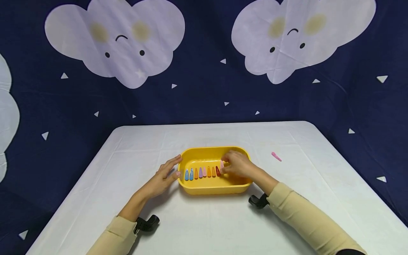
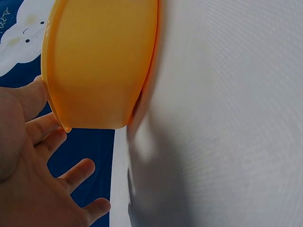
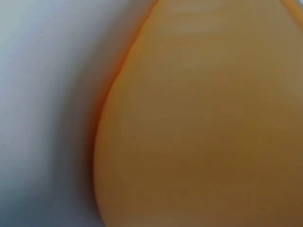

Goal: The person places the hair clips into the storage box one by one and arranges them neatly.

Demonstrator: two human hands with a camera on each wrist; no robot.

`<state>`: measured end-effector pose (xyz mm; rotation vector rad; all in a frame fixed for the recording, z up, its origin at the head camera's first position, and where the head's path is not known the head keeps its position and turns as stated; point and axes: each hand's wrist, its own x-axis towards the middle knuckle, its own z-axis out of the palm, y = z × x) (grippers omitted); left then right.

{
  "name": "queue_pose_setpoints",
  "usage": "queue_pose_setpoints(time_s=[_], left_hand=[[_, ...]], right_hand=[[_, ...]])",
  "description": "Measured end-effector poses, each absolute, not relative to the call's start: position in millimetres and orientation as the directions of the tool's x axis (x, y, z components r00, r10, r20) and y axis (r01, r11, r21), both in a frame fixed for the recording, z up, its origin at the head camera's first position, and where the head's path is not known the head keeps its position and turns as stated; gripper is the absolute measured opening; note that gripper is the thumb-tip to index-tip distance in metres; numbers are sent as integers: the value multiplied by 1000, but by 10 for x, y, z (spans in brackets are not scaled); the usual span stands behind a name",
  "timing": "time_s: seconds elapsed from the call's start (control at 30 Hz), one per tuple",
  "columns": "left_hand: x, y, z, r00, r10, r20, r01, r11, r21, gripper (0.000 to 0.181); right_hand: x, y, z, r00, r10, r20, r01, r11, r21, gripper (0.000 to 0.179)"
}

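Observation:
A yellow basin (image 1: pixel 210 190) with rounded ends holds a row of small snap hair clips in blue, orange, purple, pink and red. At the row's right end, my right hand (image 1: pixel 239 164) reaches inside and pinches a pink hair clip (image 1: pixel 222 164) between thumb and fingers, beside the red clip (image 1: pixel 218 171). My left hand (image 1: pixel 161 179) rests with spread fingers against the basin's left end. In the left wrist view, the thumb and nearest fingertips touch the rim (image 2: pixel 46 52), while the other fingers stick out free. The right wrist view shows only the basin's outer wall (image 3: pixel 199 123), with the hand hidden.
Another pink hair clip (image 1: pixel 276 156) lies on the white tablecloth (image 1: pixel 204 226) to the right of the basin. Behind the table hangs a dark blue curtain (image 1: pixel 204 99) printed with clouds and small triangles. Black camera mounts sit at both wrists.

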<state>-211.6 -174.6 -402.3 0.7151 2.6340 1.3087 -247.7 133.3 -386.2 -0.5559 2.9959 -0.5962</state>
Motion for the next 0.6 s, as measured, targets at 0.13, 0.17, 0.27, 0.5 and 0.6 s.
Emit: queue_pose_setpoints(time_s=[0.13,0.17,0.27,0.5,0.6], left_hand=[[-2112,-1743,-4020,-885,455,100,356,522,775,52],[-2111,-1742,-4018,-885,455,98,355,526,773,52],[-2109,-1740,-4018,-888,451,93,349,528,774,52],[-2109,-1741,-4021,-884,455,105,362,526,769,52],[-2109,-1740,-4020,-884,455,108,363,523,771,52]], right_hand=[[-2473,1320,-3869,-938,-347,-13,-318,875,-366,46],[-2472,1317,-3870,-937,-348,-24,-316,877,-363,46],[-2475,1310,-3876,-935,-352,-50,-313,881,-354,45],[-2481,1309,-3898,-923,-381,-47,-347,882,-318,41],[-2486,1315,-3918,-914,-403,-37,-374,877,-300,37]])
